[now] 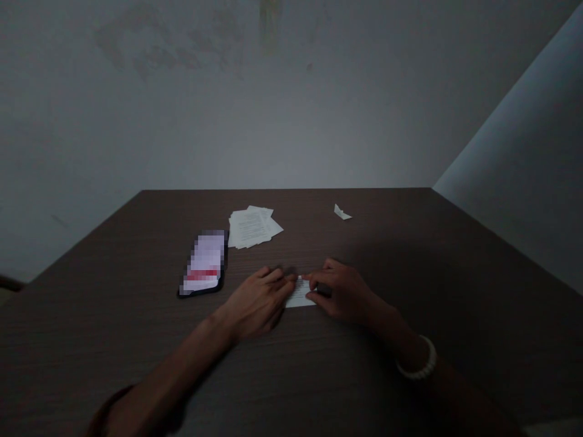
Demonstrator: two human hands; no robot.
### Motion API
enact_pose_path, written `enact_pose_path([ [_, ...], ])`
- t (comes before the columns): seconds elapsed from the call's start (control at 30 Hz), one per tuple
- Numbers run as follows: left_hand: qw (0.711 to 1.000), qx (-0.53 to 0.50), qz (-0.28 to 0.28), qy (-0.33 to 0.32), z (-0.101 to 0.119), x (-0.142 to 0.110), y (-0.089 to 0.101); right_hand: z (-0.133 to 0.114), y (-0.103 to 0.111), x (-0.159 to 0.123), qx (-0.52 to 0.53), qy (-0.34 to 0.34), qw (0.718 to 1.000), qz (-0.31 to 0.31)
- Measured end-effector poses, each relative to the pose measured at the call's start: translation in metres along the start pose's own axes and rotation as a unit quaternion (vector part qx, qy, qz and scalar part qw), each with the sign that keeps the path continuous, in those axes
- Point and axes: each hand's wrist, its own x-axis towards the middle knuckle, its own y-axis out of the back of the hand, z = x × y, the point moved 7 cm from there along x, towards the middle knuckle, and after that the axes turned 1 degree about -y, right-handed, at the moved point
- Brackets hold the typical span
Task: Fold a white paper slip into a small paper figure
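Observation:
A small white sheet of printed paper [299, 295] lies on the dark wooden table between my two hands. My left hand [260, 298] rests over its left part, fingers together and pressing it down against the tabletop. At the right side, my right hand [342, 290] curls its thumb and fingers around the edge of the paper, holding it. The covered ends of the sheet are hidden under my fingers, so I cannot tell whether it is folded there. A pale beaded bracelet [427, 359] circles my right wrist.
On the table [291, 376], a phone [203, 264] with a lit, blurred screen lies left of my left hand. Behind it is a loose stack of printed paper sheets [252, 228]. A small folded paper piece [342, 213] sits toward the back right. A stained wall [291, 121] borders the far edge.

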Motion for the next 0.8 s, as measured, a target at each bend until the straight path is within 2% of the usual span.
enact_pose_path([
  [0.33, 0.999, -0.022, 0.028, 0.031, -0.008, -0.005, 0.013, 0.000, -0.002, 0.000, -0.017, -0.007, 1.000, -0.006],
  [0.57, 0.998, -0.034, 0.010, 0.056, -0.016, -0.008, 0.019, 0.003, -0.003, 0.001, -0.013, -0.025, 1.000, -0.004],
  [0.8, 0.997, -0.032, 0.024, 0.069, -0.022, -0.012, 0.022, 0.005, -0.003, 0.000, -0.016, -0.026, 1.000, -0.006],
])
